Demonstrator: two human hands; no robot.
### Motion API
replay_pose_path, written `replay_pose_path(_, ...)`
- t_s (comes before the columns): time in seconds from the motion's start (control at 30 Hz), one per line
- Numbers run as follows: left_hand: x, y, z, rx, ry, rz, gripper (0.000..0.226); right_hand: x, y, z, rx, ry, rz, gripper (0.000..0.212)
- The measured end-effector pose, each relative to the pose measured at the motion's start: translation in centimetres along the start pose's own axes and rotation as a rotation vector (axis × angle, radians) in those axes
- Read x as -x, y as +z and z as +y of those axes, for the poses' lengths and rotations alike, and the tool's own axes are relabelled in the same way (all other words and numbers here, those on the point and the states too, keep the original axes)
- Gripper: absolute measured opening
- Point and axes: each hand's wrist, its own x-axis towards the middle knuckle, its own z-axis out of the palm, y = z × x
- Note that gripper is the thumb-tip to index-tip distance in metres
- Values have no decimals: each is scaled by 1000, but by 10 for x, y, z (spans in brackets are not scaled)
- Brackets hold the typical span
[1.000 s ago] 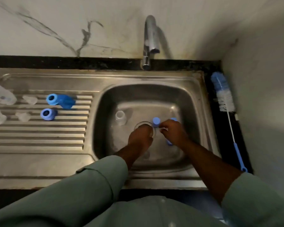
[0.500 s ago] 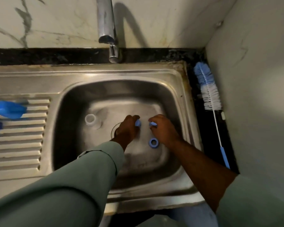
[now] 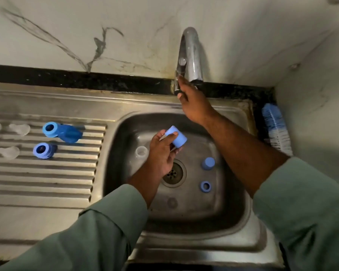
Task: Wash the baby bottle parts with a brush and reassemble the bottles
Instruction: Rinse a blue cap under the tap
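My left hand (image 3: 161, 153) grips a light blue bottle cap (image 3: 177, 138) above the sink basin (image 3: 229, 208). My right hand (image 3: 194, 101) reaches up to the tap (image 3: 190, 55), its fingers on the tap's lever. In the basin lie a clear bottle (image 3: 141, 152), a second blue cap (image 3: 208, 163) and a blue ring (image 3: 205, 186). A blue and white bottle brush (image 3: 276, 130) lies on the ledge to the right of the sink.
On the ribbed drainboard (image 3: 47, 182) at the left lie a blue ring with a dark blue cap (image 3: 62, 132), another blue ring (image 3: 44, 150) and clear teats (image 3: 19, 129), (image 3: 8, 152). The drain (image 3: 173, 174) sits mid-basin. Walls close the back and right.
My left hand has lifted a blue cap off the basin floor. My right hand has left the parts in the basin and risen to the tap. The view has swung back left.
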Motion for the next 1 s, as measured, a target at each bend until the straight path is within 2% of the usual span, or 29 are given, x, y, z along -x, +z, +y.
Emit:
replay_pose_path(0.1,-4,10,8,-45,10,-26,10,-17,10,8,243,-172,-194,55)
replay_pose_path(0.17,-9,15,12,-59,-25,1,12,-35,12,15,427,-215,-349,59)
replay_pose_path(0.33,-20,20,15,-93,-67,12,11,-59,8,29,352,-245,-457,54)
replay_pose_path(0.43,-23,26,16,-105,-106,-10,12,-60,8,35,417,-313,-461,52)
replay_pose_path(0.47,-24,29,17,-96,-123,-11,13,-63,11,38,425,-352,-415,51)
replay_pose_path(0.57,-24,36,22,-30,-153,-44,22,-61,16,17,-34,-47,-397,49)
replay_pose_path(0.6,-24,39,23,-15,-143,-67,26,-60,17,21,-126,-10,-433,48)
replay_pose_path(0.7,-24,46,24,-18,-89,-65,20,-65,13,45,245,-223,-412,51)
replay_pose_path(0.77,-24,49,26,-32,-83,-37,25,-68,18,55,374,-312,-424,53)
replay_pose_path(0.83,-24,48,28,-9,-86,-17,38,-66,19,56,394,-275,-428,52)
replay_pose_path(0.9,-23,46,28,-20,-89,-1,38,-65,17,50,448,-359,-323,44)
replay_pose_path(0.97,-24,42,27,-82,-100,9,43,-63,17,47,354,-336,-313,40)
replay_pose_path(1.0,-24,41,27,-112,-99,13,47,-63,19,46,412,-360,-316,39)
